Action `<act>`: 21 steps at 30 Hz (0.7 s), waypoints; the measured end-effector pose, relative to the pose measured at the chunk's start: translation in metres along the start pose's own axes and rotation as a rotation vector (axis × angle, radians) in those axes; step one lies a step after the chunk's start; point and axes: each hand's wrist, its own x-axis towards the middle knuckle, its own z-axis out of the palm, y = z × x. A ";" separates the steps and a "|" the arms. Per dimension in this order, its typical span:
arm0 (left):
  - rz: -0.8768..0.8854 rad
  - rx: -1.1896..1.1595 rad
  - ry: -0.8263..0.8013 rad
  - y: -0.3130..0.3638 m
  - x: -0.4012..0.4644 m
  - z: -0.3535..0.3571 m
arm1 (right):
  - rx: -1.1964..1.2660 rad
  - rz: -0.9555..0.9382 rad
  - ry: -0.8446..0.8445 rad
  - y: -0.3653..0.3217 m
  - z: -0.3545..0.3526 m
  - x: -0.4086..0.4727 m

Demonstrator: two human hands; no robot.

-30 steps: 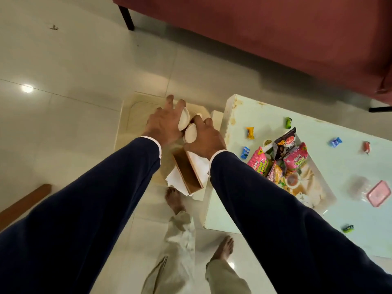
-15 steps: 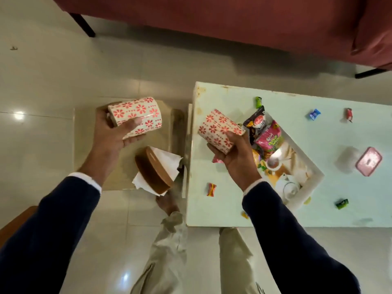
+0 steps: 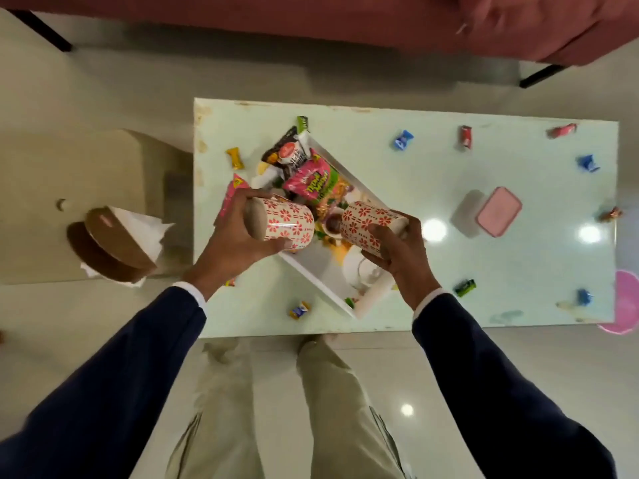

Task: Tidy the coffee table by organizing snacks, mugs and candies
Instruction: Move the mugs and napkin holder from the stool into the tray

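My left hand (image 3: pixel 231 243) grips a white mug with red flowers (image 3: pixel 280 223), held on its side above the left end of the pale green coffee table (image 3: pixel 428 188). My right hand (image 3: pixel 401 252) grips a second matching mug (image 3: pixel 369 225), also on its side, over the white tray (image 3: pixel 318 278). The tray holds several snack packets, a pink one (image 3: pixel 307 179) and a black one (image 3: pixel 287 153) among them. Wrapped candies lie scattered over the table, such as a blue one (image 3: pixel 403 140), a red one (image 3: pixel 466 136) and a green one (image 3: pixel 464 287).
A pink-lidded box (image 3: pixel 498 216) sits on the table's right part. Left of the table a low beige stool (image 3: pixel 69 209) carries a brown tissue holder (image 3: pixel 114 243) with white tissues. A dark red sofa (image 3: pixel 345 15) runs behind. A pink object (image 3: pixel 626 302) lies at the table's right end.
Both hands lifted the mugs off the stool and carried them right, to above the tray. My view swung right over the table.
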 end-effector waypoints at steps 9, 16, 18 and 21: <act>0.338 0.895 -0.311 -0.004 -0.005 0.095 | -0.535 -0.015 -0.020 -0.011 -0.033 0.058; 0.419 1.201 -0.455 -0.015 0.004 0.117 | -0.849 -0.096 -0.026 -0.014 -0.005 0.071; 0.477 1.304 -0.494 -0.016 0.007 0.120 | -0.925 -0.123 -0.004 -0.009 0.003 0.072; 0.535 1.401 -0.556 -0.020 0.013 0.117 | -0.975 -0.119 0.030 -0.002 0.012 0.073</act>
